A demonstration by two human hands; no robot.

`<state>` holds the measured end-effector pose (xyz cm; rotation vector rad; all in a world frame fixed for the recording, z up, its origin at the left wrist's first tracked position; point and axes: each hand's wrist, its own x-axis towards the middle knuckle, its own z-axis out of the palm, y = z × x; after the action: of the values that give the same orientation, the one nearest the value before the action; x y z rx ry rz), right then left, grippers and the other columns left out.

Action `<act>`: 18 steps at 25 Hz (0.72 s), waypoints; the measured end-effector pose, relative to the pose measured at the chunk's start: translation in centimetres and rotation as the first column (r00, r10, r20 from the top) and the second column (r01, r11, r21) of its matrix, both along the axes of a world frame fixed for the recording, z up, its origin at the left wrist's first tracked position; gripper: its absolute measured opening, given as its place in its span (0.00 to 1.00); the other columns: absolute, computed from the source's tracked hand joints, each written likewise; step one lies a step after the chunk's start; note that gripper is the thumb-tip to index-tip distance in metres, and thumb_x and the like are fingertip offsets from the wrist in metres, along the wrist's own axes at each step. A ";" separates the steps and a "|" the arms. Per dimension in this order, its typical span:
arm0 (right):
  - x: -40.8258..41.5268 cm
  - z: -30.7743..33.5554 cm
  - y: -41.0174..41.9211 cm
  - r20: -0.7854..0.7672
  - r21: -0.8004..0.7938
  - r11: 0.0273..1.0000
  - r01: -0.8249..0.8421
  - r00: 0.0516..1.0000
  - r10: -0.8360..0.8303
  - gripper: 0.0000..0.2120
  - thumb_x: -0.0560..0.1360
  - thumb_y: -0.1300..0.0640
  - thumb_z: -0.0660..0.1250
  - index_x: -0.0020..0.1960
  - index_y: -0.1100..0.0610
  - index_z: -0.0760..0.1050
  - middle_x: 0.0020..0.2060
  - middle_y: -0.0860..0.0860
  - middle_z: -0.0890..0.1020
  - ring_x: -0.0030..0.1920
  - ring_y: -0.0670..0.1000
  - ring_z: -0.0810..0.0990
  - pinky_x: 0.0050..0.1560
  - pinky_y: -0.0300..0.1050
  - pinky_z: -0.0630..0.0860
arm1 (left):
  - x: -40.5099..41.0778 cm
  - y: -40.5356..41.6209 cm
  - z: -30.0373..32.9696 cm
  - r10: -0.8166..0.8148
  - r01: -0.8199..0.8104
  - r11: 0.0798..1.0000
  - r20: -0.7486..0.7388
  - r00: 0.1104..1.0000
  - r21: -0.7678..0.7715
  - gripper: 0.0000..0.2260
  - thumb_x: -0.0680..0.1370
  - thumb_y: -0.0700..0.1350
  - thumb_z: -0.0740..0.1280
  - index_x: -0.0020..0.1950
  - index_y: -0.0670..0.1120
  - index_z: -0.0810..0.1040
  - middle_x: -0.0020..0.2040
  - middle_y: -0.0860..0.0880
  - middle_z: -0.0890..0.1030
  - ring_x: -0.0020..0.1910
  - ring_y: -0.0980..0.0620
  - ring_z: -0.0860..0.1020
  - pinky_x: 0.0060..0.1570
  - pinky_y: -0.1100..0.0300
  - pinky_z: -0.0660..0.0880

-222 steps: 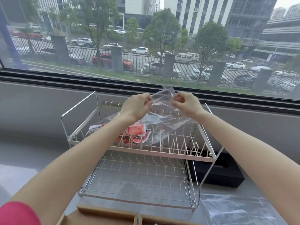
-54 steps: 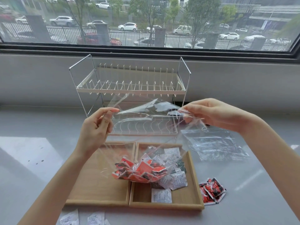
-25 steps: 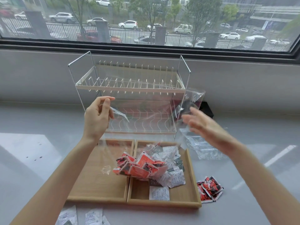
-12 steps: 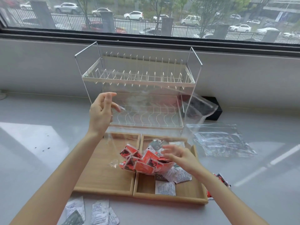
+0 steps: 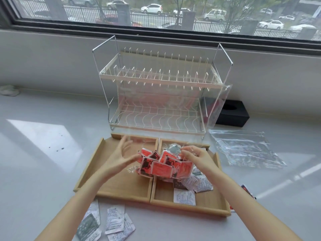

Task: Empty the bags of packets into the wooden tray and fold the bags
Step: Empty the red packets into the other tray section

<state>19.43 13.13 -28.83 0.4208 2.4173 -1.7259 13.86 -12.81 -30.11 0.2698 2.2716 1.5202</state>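
Centrally on grey bench (image 5: 43,171) below window (image 5: 156,13): wooden tray (image 5: 121,186), rack (image 5: 156,94) behind. Left hand (image 5: 119,159), right hand (image 5: 196,159) spread apart, flanking clear bag (image 5: 215,108) of red packets (image 5: 161,166) above tray.

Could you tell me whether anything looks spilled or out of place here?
Yes. Several white packets lie on the counter in front of the wooden tray, and a red packet lies off its right side. They belong inside the tray.
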 end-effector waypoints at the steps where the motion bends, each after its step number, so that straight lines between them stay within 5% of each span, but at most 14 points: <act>1: 0.0 0.0 -0.1 0.003 -0.012 1.000 0.002 1.000 -0.002 0.10 0.75 0.53 0.63 0.54 0.54 0.77 0.52 0.50 0.79 0.53 0.49 0.78 0.40 0.31 0.68 | 0.5 0.1 -1.1 -0.022 0.023 0.999 0.050 0.998 -0.025 0.65 0.47 0.74 0.69 0.75 0.51 0.43 0.74 0.47 0.61 0.71 0.52 0.62 0.70 0.54 0.60; 3: 0.0 0.1 -0.3 0.017 -0.022 1.000 0.011 1.000 -0.011 0.10 0.76 0.52 0.62 0.55 0.53 0.76 0.53 0.49 0.79 0.51 0.47 0.78 0.39 0.31 0.67 | 1.1 0.8 -2.7 -0.028 0.030 0.999 0.112 0.993 -0.018 0.60 0.53 0.65 0.75 0.75 0.47 0.45 0.71 0.46 0.64 0.68 0.52 0.66 0.66 0.58 0.64; 6: -0.1 0.0 -0.4 0.039 -0.007 1.000 -0.013 0.999 0.013 0.14 0.75 0.49 0.62 0.59 0.51 0.73 0.56 0.50 0.77 0.54 0.48 0.76 0.41 0.34 0.68 | 0.7 2.1 -4.2 0.072 -0.071 0.992 0.008 0.997 -0.105 0.43 0.66 0.45 0.75 0.73 0.43 0.53 0.62 0.46 0.70 0.60 0.50 0.71 0.57 0.59 0.70; 9: 0.6 -0.8 0.2 0.072 -0.086 0.994 -0.069 0.995 0.076 0.24 0.73 0.48 0.64 0.68 0.48 0.63 0.61 0.50 0.74 0.60 0.48 0.72 0.49 0.41 0.69 | 0.1 2.5 -4.6 0.125 -0.134 0.976 -0.064 0.990 -0.173 0.35 0.68 0.44 0.74 0.71 0.43 0.61 0.53 0.48 0.69 0.47 0.52 0.73 0.51 0.58 0.72; 14: 1.5 -2.5 0.9 0.094 -0.079 0.981 -0.177 0.978 0.184 0.40 0.64 0.42 0.70 0.71 0.46 0.57 0.70 0.49 0.67 0.63 0.49 0.74 0.65 0.47 0.69 | 0.3 2.5 -4.8 0.137 -0.134 0.986 0.020 0.990 -0.099 0.17 0.70 0.44 0.72 0.56 0.48 0.71 0.48 0.51 0.75 0.46 0.52 0.77 0.45 0.65 0.71; 18: 1.7 -2.7 -0.1 0.085 0.013 0.969 -0.248 0.966 0.246 0.38 0.67 0.51 0.72 0.72 0.46 0.58 0.66 0.45 0.69 0.58 0.43 0.74 0.51 0.30 0.72 | 0.3 2.6 -4.8 0.185 -0.186 0.982 -0.007 0.983 -0.036 0.09 0.72 0.44 0.70 0.43 0.54 0.71 0.43 0.52 0.79 0.43 0.53 0.79 0.44 0.70 0.75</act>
<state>21.15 13.07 -31.51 0.1799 2.3198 -1.5450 14.13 -10.26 -34.93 0.0508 2.3814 1.5656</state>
